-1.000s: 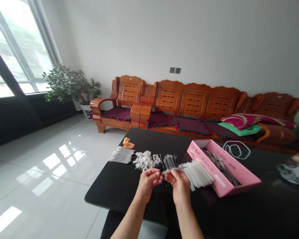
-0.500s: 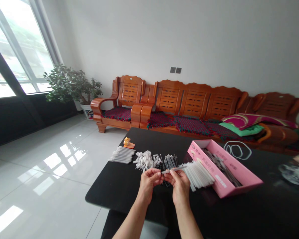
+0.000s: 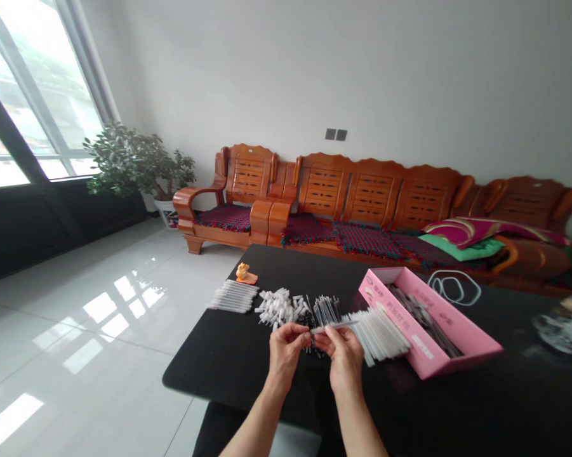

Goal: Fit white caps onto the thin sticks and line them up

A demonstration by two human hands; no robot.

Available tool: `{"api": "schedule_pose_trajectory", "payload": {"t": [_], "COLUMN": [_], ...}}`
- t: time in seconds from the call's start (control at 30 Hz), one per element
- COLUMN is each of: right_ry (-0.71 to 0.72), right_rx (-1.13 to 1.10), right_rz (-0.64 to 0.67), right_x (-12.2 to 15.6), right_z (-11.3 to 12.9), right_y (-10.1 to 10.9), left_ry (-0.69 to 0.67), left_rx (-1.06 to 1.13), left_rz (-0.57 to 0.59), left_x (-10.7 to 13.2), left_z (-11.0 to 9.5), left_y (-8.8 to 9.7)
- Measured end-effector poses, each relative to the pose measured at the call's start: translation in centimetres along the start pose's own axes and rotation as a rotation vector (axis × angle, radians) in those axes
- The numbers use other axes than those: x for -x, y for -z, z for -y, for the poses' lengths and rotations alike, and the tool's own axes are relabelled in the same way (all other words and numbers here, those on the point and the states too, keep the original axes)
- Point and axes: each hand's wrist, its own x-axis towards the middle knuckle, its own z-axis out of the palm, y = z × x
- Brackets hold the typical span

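Note:
My right hand [image 3: 345, 352] pinches a slim whitish pen barrel [image 3: 336, 327], which lies nearly level and points left. Close by that barrel's left end, my left hand [image 3: 284, 352] has thumb and forefinger pressed together; whatever small part they hold is too small to make out. Just beyond the fingers lie a heap of white pen caps [image 3: 279, 306], some small black pieces [image 3: 306, 313] and a bunch of dark refills [image 3: 327, 309]. Right of my hands spreads a row of translucent barrels [image 3: 378, 335]. Several finished-looking pens [image 3: 234, 296] lie side by side at the left.
A pink box [image 3: 423, 346] holding grey sticks stands on the black table [image 3: 219, 374]. Near it are white loops [image 3: 457, 287] and a clear plastic bag [image 3: 559, 330]. A small orange figurine [image 3: 242, 271] sits at the back left corner. Behind stands a wooden sofa [image 3: 371, 190].
My left fingers have shifted very slightly at the barrel's left end, and a small dark spot shows there. The right hand and the things on the table stay put.

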Motion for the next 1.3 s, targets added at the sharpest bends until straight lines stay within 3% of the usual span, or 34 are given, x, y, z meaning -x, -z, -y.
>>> {"api": "schedule_pose_trajectory", "payload": {"t": [0.2, 0.27, 0.43, 0.57, 0.83, 1.07, 1.3], "right_ry": [-0.088, -0.096, -0.044, -0.011, 0.022, 0.008, 0.009], "right_rx": [-0.037, -0.050, -0.023, 0.007, 0.050, 0.055, 0.048], "right_rz": [-0.015, -0.008, -0.001, 0.001, -0.008, -0.035, -0.040], "right_x": [-0.34, -0.38, -0.34, -0.26, -0.10, -0.35, -0.39], "right_z": [-0.25, -0.24, -0.11, 0.03, -0.01, 0.04, 0.18], "right_y": [0.58, 0.70, 0.70, 0.44, 0.15, 0.33, 0.35], "left_ry": [-0.163, -0.122, 0.123, 0.226, 0.219, 0.106, 0.182], "left_rx": [-0.246, -0.204, 0.017, 0.000, -0.081, -0.090, -0.079], "left_rz": [-0.013, 0.039, 0.105, 0.117, 0.118, 0.130, 0.110], "left_x": [0.18, 0.18, -0.03, -0.19, -0.36, -0.23, -0.35], "left_z": [0.40, 0.23, -0.15, 0.04, 0.22, -0.15, -0.11], "left_y": [0.41, 0.48, 0.31, 0.08, 0.35, -0.03, 0.06]}}
